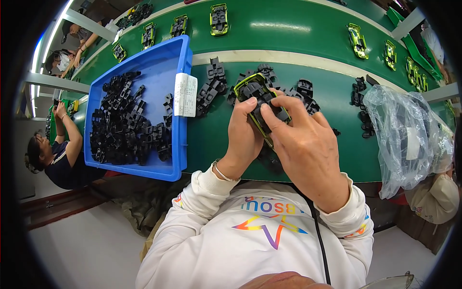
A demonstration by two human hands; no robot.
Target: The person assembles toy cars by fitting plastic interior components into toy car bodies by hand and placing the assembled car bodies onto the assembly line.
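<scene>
Close in front of me, a yellow-green toy car body shell (239, 91) is tilted between my two hands, with a black plastic insert (254, 90) inside it. My left hand (242, 132) grips the shell's left side, its thumb over the edge. From the right, my right hand (305, 139) has its thumb and fingers closed around the shell and pressing on the black piece. The fingers hide part of the insert. Behind the hands lie loose black plastic parts (306, 89), and more of them (211, 86) form a pile to the left.
A blue bin (179, 159) with many black parts (120, 120) stands at left. On the green belt beyond a pale rail sit several green shells with black inserts (219, 19). A clear plastic bag (402, 130) lies at right, beside black pieces (358, 91). Other people (60, 149) work at left.
</scene>
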